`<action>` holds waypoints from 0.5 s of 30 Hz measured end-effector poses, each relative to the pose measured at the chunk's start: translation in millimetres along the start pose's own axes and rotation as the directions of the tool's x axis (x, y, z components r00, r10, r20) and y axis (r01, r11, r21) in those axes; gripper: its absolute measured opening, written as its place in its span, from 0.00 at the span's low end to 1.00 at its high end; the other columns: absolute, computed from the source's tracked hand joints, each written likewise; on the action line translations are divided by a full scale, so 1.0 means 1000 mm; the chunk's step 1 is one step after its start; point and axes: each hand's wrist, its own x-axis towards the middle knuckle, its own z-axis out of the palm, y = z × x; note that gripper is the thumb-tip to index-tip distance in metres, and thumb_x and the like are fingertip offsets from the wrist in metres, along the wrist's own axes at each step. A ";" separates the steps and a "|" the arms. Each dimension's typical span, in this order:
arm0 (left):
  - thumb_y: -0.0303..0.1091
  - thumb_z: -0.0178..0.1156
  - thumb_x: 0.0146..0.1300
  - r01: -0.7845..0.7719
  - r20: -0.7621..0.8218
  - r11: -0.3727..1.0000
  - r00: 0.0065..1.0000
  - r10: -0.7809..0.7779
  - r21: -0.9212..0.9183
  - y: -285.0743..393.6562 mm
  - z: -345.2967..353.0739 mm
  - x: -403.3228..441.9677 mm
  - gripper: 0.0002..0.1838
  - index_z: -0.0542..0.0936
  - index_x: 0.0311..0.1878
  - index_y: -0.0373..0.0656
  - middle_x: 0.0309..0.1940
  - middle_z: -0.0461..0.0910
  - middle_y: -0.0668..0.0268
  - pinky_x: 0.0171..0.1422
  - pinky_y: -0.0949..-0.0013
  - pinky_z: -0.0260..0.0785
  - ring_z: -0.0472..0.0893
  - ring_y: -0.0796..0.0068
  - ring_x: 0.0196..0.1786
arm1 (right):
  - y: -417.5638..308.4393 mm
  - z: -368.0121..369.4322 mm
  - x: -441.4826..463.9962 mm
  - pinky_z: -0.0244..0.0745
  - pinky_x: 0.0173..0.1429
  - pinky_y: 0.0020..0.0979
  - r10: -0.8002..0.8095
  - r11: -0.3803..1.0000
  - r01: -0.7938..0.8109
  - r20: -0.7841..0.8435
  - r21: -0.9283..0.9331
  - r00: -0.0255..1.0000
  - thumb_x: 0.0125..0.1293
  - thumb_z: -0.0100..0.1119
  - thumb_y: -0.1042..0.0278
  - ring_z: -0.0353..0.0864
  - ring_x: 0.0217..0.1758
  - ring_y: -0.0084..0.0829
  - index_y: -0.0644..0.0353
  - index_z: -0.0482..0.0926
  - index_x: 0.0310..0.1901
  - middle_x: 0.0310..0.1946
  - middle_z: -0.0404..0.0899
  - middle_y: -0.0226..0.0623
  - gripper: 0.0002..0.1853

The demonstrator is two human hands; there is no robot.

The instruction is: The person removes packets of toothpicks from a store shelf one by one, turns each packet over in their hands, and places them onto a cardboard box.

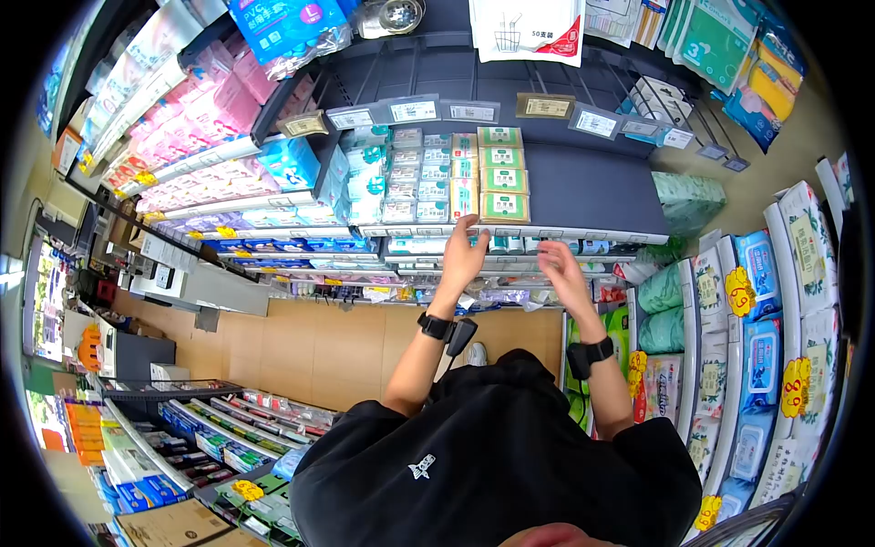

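Observation:
My left hand [464, 257] is at the front edge of a shelf, its fingertips at the lower end of a row of orange-and-white packs [465, 182]. Its thumb stands apart from the fingers, and I see nothing gripped. Right beside that row lie green-and-white labelled packs [504, 180] in a short column. My right hand [564, 276] hovers in front of the shelf edge farther right, fingers loosely spread and holding nothing visible. To the left of the orange packs are rows of small clear packs [433, 187]. Dark straps with devices sit on both wrists.
Hooks with price tags [415, 110] jut out above the shelf. A white pack [529, 32] hangs over it. Pink packs [214, 109] fill the left shelves. Wipes packs [759, 365] line the right shelves. Behind me at lower left stands another stocked rack [237, 424].

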 end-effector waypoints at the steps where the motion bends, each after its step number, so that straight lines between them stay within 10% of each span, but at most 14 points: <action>1: 0.36 0.62 0.68 0.003 0.008 1.000 1.000 -0.003 -0.003 -0.003 0.004 0.008 0.24 0.73 0.64 0.35 0.60 0.80 0.50 0.58 0.61 0.75 0.83 0.58 0.58 | 0.008 0.001 0.008 0.73 0.63 0.35 -0.003 0.997 0.001 -0.026 -0.072 1.000 0.69 0.60 0.72 0.76 0.66 0.34 0.61 0.71 0.62 0.60 0.76 0.41 0.21; 15: 0.36 0.64 0.62 0.016 -0.075 0.988 0.997 -0.004 0.154 -0.036 0.032 0.067 0.33 0.68 0.66 0.27 0.56 0.78 0.35 0.66 0.49 0.69 0.77 0.38 0.60 | 0.052 0.015 0.096 0.66 0.73 0.40 -0.004 0.944 -0.031 -0.104 -0.329 0.995 0.68 0.62 0.70 0.68 0.74 0.44 0.60 0.65 0.68 0.67 0.70 0.53 0.28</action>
